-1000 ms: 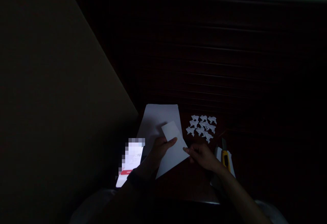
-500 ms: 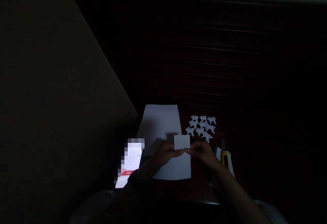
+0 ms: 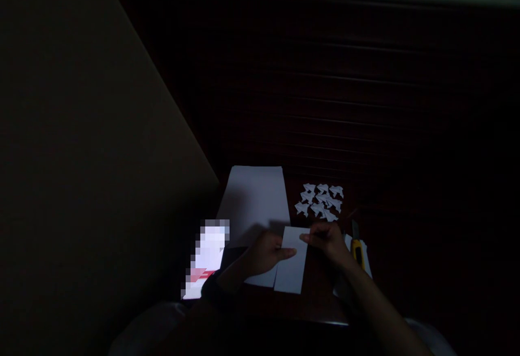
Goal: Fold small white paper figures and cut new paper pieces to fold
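Observation:
A narrow white paper strip (image 3: pixel 291 269) is held up between both hands, its lower end hanging toward the table's front edge. My left hand (image 3: pixel 268 251) pinches its left side, thumb lying across the front. At the upper right corner, my right hand (image 3: pixel 327 241) grips it between thumb and fingers. Behind my left hand lies a stack of white paper sheets (image 3: pixel 258 193), partly covered by the hand and the strip. Beyond my right hand sit several small folded paper figures (image 3: pixel 320 200) in a loose group.
A yellow utility knife (image 3: pixel 357 250) rests on white paper pieces (image 3: pixel 368 264) to the right. On the left glows a phone screen (image 3: pixel 211 253), partly pixelated. A pale wall (image 3: pixel 101 155) rises at left, and the dark table's front edge (image 3: pixel 325 322) is near me.
The paper's upper edge has come down, and its lower end now hangs apart from the stack. My left hand moved slightly lower; my right hand shifted to the paper's upper right corner.

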The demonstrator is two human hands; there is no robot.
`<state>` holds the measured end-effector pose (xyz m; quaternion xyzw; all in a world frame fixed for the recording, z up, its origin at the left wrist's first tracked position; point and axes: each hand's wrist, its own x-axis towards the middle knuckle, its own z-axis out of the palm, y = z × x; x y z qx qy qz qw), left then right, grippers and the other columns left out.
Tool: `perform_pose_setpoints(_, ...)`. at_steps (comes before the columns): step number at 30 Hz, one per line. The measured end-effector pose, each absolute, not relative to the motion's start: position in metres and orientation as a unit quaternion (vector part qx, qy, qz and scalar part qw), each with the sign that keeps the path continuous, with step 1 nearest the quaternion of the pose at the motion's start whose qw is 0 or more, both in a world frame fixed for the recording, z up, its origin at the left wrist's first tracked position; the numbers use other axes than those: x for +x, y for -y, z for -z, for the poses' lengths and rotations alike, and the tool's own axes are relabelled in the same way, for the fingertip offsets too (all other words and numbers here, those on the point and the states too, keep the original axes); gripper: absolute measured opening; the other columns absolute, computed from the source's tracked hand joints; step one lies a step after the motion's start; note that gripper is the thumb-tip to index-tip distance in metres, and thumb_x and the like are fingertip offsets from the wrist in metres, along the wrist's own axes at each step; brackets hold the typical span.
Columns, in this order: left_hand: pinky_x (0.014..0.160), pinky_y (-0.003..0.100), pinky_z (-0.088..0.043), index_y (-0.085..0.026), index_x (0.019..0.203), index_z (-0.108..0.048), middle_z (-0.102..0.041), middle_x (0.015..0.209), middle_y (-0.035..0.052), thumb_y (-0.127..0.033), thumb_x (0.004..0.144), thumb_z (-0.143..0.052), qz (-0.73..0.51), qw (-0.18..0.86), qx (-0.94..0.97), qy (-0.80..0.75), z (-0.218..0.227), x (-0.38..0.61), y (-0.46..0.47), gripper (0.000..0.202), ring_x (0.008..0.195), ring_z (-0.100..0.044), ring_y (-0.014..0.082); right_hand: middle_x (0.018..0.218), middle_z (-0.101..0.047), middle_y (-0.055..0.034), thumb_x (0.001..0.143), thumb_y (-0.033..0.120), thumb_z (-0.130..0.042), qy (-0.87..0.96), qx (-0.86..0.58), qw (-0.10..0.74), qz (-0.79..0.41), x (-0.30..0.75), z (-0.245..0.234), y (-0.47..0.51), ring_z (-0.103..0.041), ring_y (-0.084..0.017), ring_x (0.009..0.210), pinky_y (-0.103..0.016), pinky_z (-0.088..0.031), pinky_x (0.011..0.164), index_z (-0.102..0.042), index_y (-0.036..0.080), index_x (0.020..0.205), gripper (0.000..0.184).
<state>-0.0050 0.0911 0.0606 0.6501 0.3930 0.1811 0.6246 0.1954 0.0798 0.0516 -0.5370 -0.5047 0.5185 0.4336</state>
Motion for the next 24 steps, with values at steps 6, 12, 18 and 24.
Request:
perform_pose_setpoints(6, 0.056, 0.023, -0.041, -0.014, 0.075, -0.068, -0.066, 0.075, 0.0048, -0.039, 0.072, -0.057, -0.194, 0.656, 0.632, -0.364, -0.062, -0.004, -0.089, 0.028, 0.066, -0.058, 0.0167, 0.048, -0.052, 0.0006, 0.068, 0.041, -0.064, 0.444, -0.529, 0.463, -0.555, 0.193, -0.052, -0.081, -0.046, -0.011, 0.047, -0.024, -0.036, 0.049, -0.056, 0.015, 0.049, 0.033)
perform_pose_setpoints(12, 0.048, 0.022, -0.035, -0.013, 0.065, -0.067, -0.062, 0.059, 0.0023, -0.038, 0.070, -0.060, -0.232, 0.639, 0.597, -0.426, -0.056, -0.003, -0.093, 0.027, 0.052, -0.052, 0.0125, 0.061, -0.058, -0.0007, 0.069, 0.041, -0.064, 0.488, -0.525, 0.451, -0.532, 0.190, -0.057, -0.079, -0.050, -0.013, 0.057, -0.024, -0.037, 0.054, -0.062, 0.016, 0.065, 0.026)
perform_pose_setpoints(18, 0.054, 0.024, -0.040, -0.012, 0.068, -0.068, -0.065, 0.065, 0.0041, -0.038, 0.068, -0.062, -0.235, 0.679, 0.554, -0.421, -0.062, -0.004, -0.093, 0.027, 0.056, -0.056, 0.0144, 0.050, -0.052, 0.0020, 0.070, 0.041, -0.063, 0.500, -0.549, 0.434, -0.510, 0.188, -0.048, -0.079, -0.044, -0.011, 0.049, -0.023, -0.033, 0.050, -0.055, 0.015, 0.053, 0.031)
perform_pose_setpoints(24, 0.060, 0.027, -0.043, -0.011, 0.071, -0.068, -0.067, 0.073, 0.0066, -0.039, 0.066, -0.065, -0.238, 0.697, 0.532, -0.418, -0.069, -0.002, -0.092, 0.028, 0.065, -0.059, 0.0188, 0.059, -0.052, 0.0015, 0.082, 0.042, -0.046, 0.573, -0.588, 0.412, -0.394, 0.176, -0.056, -0.071, -0.046, -0.012, 0.057, -0.023, -0.033, 0.053, -0.053, 0.017, 0.065, 0.031)
